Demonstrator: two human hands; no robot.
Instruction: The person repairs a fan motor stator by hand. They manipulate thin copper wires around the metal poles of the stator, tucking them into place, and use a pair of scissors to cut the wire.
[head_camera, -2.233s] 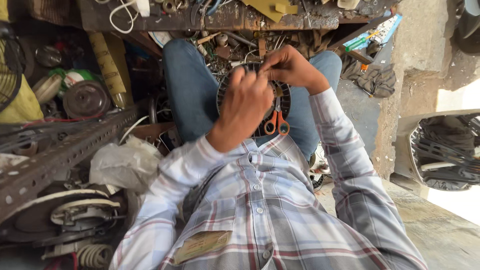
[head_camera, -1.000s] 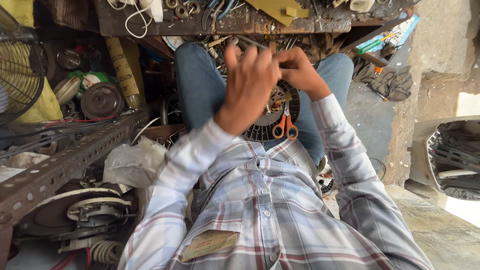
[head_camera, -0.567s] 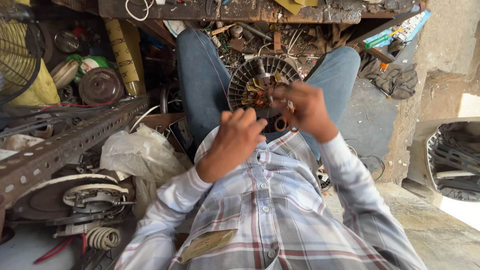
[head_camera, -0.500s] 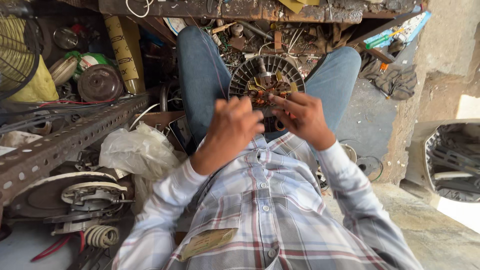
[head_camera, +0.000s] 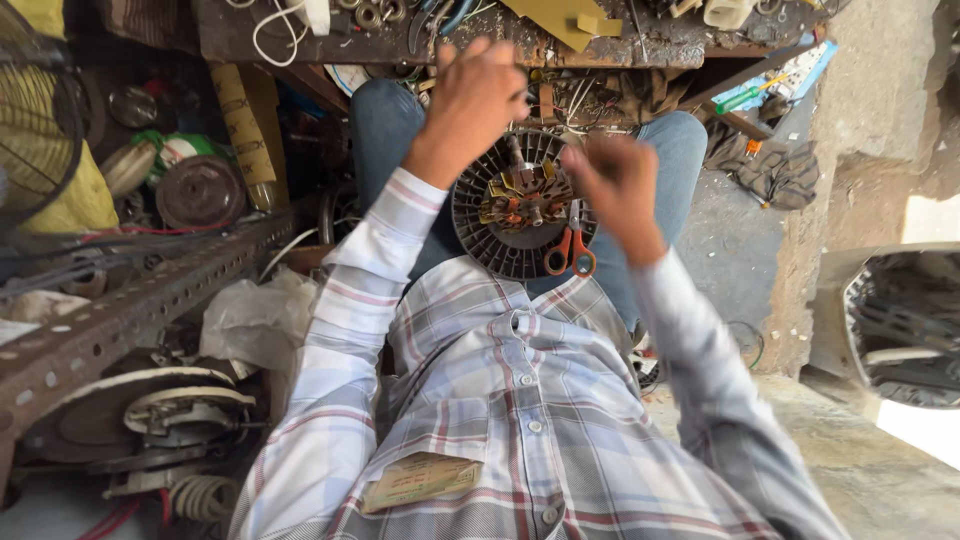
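Observation:
A round dark motor stator (head_camera: 500, 235) with copper windings rests on my lap between my jeans-clad knees. Orange-handled scissors (head_camera: 570, 255) lie on its right side. My left hand (head_camera: 475, 95) is raised above the stator's upper left, fingers curled into a fist, close to the workbench edge. My right hand (head_camera: 615, 185) hovers just right of the stator, blurred, fingers pinched together. No object shows in either hand; anything thin between the fingers is too small to make out.
A cluttered wooden workbench (head_camera: 640, 45) with wires and tools runs across the top. A perforated metal angle bar (head_camera: 130, 315), motor parts, a plastic bag (head_camera: 250, 320) and a yellow fan guard (head_camera: 40, 130) crowd the left. A concrete wall (head_camera: 860, 150) stands right.
My hands were together over the stator; they have pulled apart. The left has risen up toward the bench and the right has drawn off to the right.

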